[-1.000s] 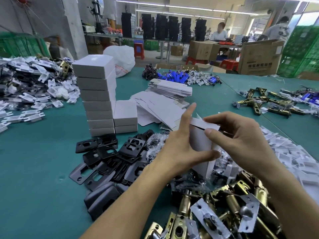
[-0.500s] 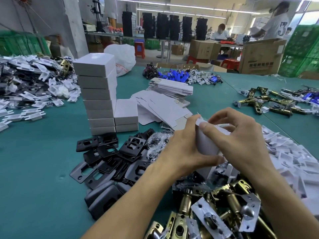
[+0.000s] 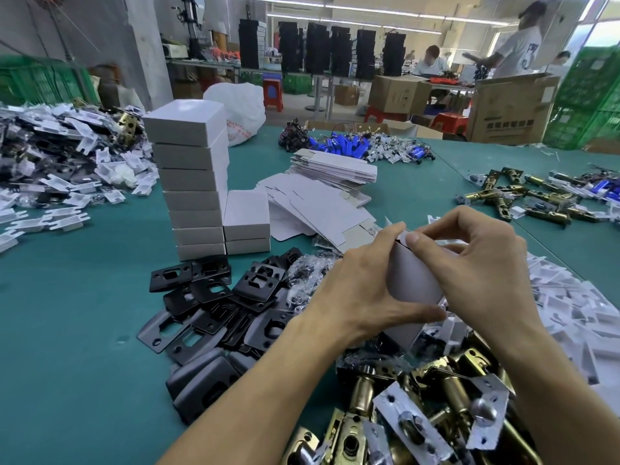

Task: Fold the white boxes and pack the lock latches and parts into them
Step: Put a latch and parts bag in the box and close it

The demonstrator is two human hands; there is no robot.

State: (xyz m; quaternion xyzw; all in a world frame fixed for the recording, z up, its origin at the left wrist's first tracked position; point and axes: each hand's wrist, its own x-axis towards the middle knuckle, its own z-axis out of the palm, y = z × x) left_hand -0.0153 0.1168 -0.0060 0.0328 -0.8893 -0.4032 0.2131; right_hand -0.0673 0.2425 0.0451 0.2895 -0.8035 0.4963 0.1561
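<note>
Right hand [image 3: 479, 263] has curled down over the white box [image 3: 412, 280], pinching its top flap shut; left hand [image 3: 362, 290] grips the side to brace it, above the latches [image 3: 364, 392] at the near edge of the table [image 3: 67, 347].

Both hands on one white box [image 3: 414, 280], left hand [image 3: 365, 286] gripping its side, right hand [image 3: 476, 263] pinching the top flap, above the brass latches [image 3: 402, 414].

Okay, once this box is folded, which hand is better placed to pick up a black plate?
Left. The black plates lie just beside the left hand, while the right hand sits on the far side of the white box, pinching its top flap.
</note>
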